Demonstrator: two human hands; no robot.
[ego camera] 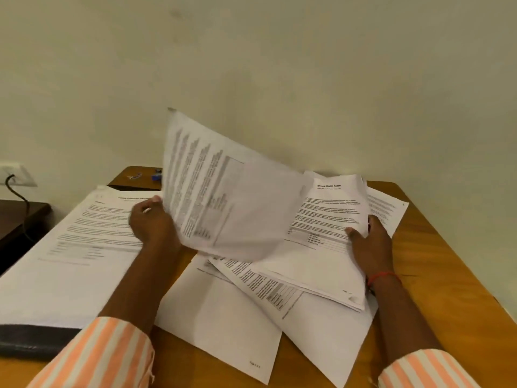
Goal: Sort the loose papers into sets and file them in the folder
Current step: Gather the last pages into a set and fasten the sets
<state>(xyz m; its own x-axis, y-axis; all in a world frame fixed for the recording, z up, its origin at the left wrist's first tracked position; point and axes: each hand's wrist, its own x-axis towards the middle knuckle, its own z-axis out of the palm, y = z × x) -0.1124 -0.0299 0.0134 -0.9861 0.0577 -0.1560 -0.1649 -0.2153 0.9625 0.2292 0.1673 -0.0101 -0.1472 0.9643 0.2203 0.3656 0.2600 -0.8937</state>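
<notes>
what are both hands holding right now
left hand: grips the lifted sheet by its edge
right hand: holds the paper stack, thumb on top

papers (232,197): matt white paper; table (436,264): glossy wood; folder (33,341): dark, smooth; sleeve (112,357): striped cloth

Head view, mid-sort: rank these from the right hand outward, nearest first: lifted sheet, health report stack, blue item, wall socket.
1. Health report stack: gripped by the right hand at its right edge.
2. Lifted sheet: centre, held up by the left hand.
3. Blue item: far left corner of the table.
4. Wall socket: far left, off the table.
</notes>
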